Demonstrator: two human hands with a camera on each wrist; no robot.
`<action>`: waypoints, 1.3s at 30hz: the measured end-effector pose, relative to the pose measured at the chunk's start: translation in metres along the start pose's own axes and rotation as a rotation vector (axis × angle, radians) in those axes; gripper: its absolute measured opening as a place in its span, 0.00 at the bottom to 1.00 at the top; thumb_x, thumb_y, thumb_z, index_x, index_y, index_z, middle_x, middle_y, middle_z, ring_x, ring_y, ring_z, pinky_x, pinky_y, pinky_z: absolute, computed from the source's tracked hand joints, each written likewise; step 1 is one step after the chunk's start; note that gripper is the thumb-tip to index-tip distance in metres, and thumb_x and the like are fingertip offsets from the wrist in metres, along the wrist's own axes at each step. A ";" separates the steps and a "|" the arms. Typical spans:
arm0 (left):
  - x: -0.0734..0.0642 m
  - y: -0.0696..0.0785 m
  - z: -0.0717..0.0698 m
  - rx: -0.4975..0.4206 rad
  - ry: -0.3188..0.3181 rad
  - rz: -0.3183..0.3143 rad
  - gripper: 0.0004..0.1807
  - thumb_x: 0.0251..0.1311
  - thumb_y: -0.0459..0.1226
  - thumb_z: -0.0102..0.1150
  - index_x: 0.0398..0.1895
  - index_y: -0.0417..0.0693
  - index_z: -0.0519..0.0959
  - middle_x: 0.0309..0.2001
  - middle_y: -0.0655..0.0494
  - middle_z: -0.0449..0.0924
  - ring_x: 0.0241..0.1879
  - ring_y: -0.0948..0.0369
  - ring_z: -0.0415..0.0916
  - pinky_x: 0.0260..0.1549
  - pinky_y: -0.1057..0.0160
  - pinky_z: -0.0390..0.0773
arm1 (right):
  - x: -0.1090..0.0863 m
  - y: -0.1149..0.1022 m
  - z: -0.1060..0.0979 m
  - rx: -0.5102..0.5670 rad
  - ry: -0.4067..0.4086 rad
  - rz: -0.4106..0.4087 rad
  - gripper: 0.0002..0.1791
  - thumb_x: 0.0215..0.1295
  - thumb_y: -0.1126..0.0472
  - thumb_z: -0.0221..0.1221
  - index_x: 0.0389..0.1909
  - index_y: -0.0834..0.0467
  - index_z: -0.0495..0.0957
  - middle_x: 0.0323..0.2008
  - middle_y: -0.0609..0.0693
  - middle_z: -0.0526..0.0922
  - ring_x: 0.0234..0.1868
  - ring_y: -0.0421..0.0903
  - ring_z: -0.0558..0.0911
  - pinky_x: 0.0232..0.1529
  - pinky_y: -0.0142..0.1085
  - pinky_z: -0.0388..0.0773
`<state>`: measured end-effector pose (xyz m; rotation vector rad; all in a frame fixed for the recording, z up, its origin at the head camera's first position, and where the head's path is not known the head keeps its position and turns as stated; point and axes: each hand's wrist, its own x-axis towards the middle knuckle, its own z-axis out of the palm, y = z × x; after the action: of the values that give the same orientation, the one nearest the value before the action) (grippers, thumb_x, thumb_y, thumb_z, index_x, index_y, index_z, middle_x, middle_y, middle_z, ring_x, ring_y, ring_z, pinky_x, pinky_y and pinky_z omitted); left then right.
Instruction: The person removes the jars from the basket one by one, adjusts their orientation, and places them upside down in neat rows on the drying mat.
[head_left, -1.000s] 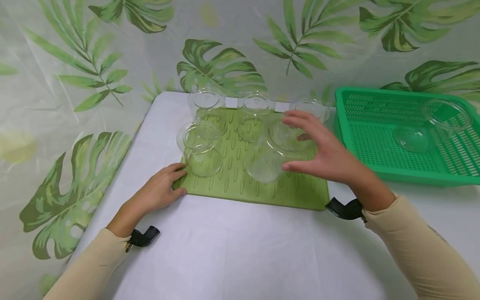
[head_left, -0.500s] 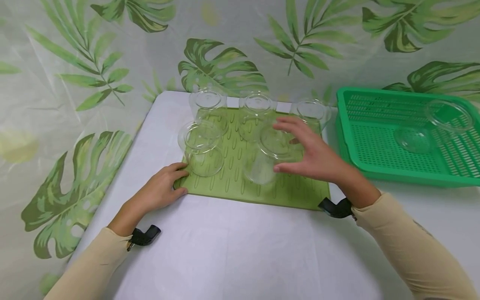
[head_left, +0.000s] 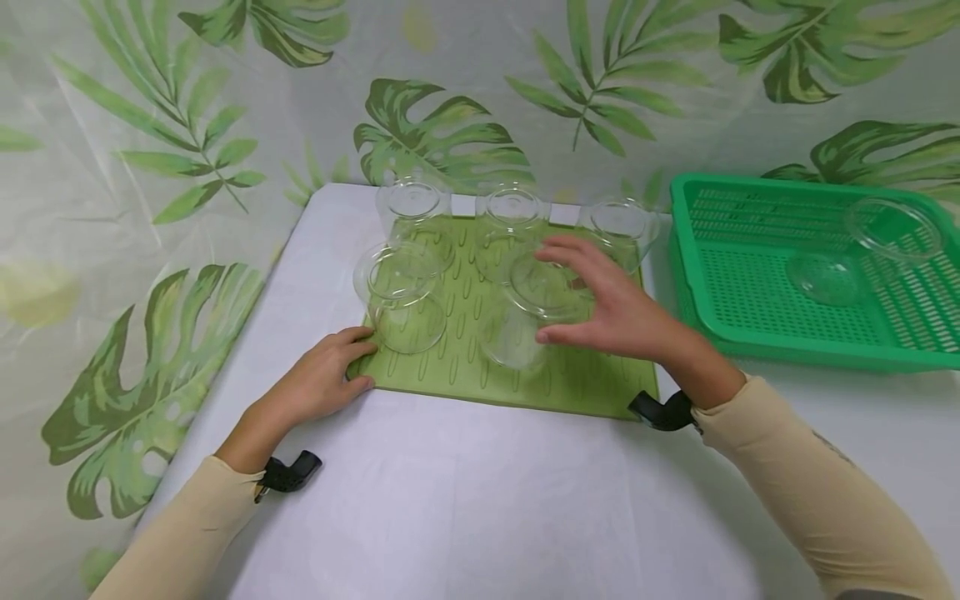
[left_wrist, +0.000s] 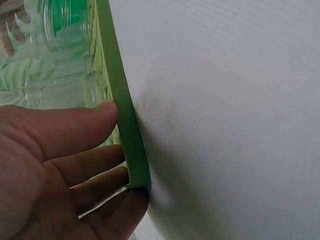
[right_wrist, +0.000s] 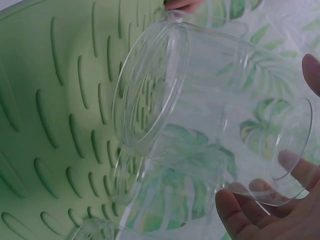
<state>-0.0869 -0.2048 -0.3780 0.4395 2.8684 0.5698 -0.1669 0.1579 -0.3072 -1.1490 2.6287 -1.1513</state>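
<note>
In my right hand (head_left: pixel 611 312) is a clear glass jar (head_left: pixel 513 337), mouth down, with thumb and fingers spread around its base end. The right wrist view shows the jar (right_wrist: pixel 200 110) with its thick rim close over the ribbed green mat (right_wrist: pixel 75 115). At the mat's front left corner rests my left hand (head_left: pixel 322 379), its fingertips and thumb touching the mat edge (left_wrist: pixel 122 100). Several similar jars stand on the mat: a front left one (head_left: pixel 408 321), and a back row with a left (head_left: pixel 416 208), middle (head_left: pixel 513 221) and right jar (head_left: pixel 618 225).
A green plastic basket (head_left: pixel 693 283) stands right of the mat, with another clear jar (head_left: pixel 825 279) inside. White cloth covers the table (head_left: pixel 450 492). A leaf-printed sheet (head_left: pixel 450 50) hangs right behind the mat.
My right hand has carried the glass jar leftward over the mat, away from the basket side, and slightly lower. The left hand stays at the mat's corner.
</note>
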 end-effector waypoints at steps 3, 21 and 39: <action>0.000 0.000 0.000 0.002 -0.004 0.000 0.26 0.54 0.36 0.60 0.56 0.33 0.71 0.64 0.39 0.62 0.64 0.43 0.59 0.61 0.45 0.63 | 0.002 0.000 0.002 -0.002 -0.003 -0.004 0.46 0.43 0.51 0.71 0.64 0.51 0.61 0.67 0.48 0.58 0.66 0.48 0.61 0.52 0.48 0.72; -0.001 -0.001 0.000 0.003 0.011 0.006 0.26 0.54 0.36 0.59 0.56 0.33 0.71 0.63 0.39 0.63 0.63 0.42 0.60 0.61 0.45 0.64 | 0.020 0.003 0.020 -0.061 -0.073 0.099 0.49 0.43 0.41 0.68 0.66 0.49 0.58 0.69 0.49 0.54 0.69 0.50 0.56 0.63 0.55 0.62; 0.000 0.000 0.001 -0.005 0.005 0.007 0.26 0.54 0.36 0.59 0.56 0.33 0.71 0.64 0.39 0.63 0.64 0.42 0.60 0.61 0.45 0.63 | 0.028 0.008 0.029 -0.054 -0.075 0.113 0.49 0.44 0.40 0.67 0.67 0.49 0.56 0.68 0.48 0.55 0.68 0.48 0.60 0.63 0.51 0.64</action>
<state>-0.0864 -0.2049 -0.3788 0.4477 2.8708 0.5804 -0.1824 0.1255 -0.3268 -1.0161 2.6444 -1.0035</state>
